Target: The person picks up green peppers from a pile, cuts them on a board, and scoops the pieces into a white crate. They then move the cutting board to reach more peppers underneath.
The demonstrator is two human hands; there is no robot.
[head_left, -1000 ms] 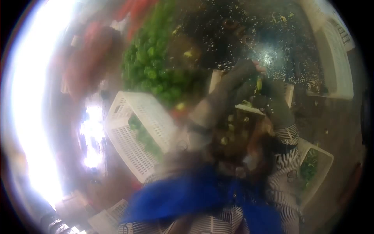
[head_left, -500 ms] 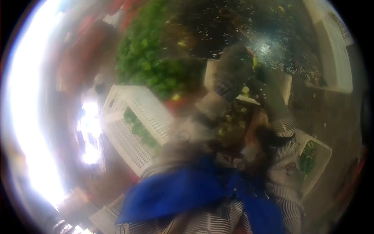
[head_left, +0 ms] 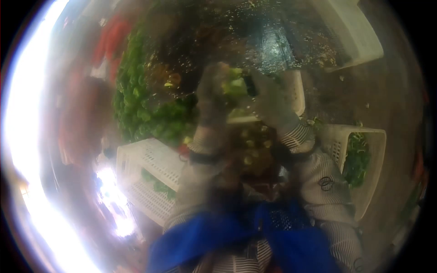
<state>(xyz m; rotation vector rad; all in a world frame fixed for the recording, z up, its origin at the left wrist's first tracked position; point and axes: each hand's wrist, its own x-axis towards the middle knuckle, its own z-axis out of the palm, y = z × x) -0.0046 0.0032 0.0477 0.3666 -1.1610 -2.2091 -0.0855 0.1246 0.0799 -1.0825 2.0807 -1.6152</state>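
Observation:
My left hand (head_left: pixel 212 93), in a dark glove and blurred, is at the left side of a bunch of light green vegetables (head_left: pixel 234 83). My right hand (head_left: pixel 269 93), also gloved, is at the right side, next to a small dark object (head_left: pixel 250 85) that I cannot make out. The fingers of both hands are smeared. Beneath them is a white tray (head_left: pixel 298 93) with pale green pieces around it. A heap of leafy greens (head_left: pixel 132 91) lies to the left.
A white perforated crate (head_left: pixel 148 159) with greens stands at the left, another (head_left: pixel 377 173) with greens at the right. A large white container (head_left: pixel 359 34) is at the upper right. Red cloth (head_left: pixel 110 41) shows at the upper left. Wet floor (head_left: pixel 341 95) lies at the right.
The view has shifted and turned. My left hand has moved left, away from the tray's middle, and both hands are now on either side of the light green bunch.

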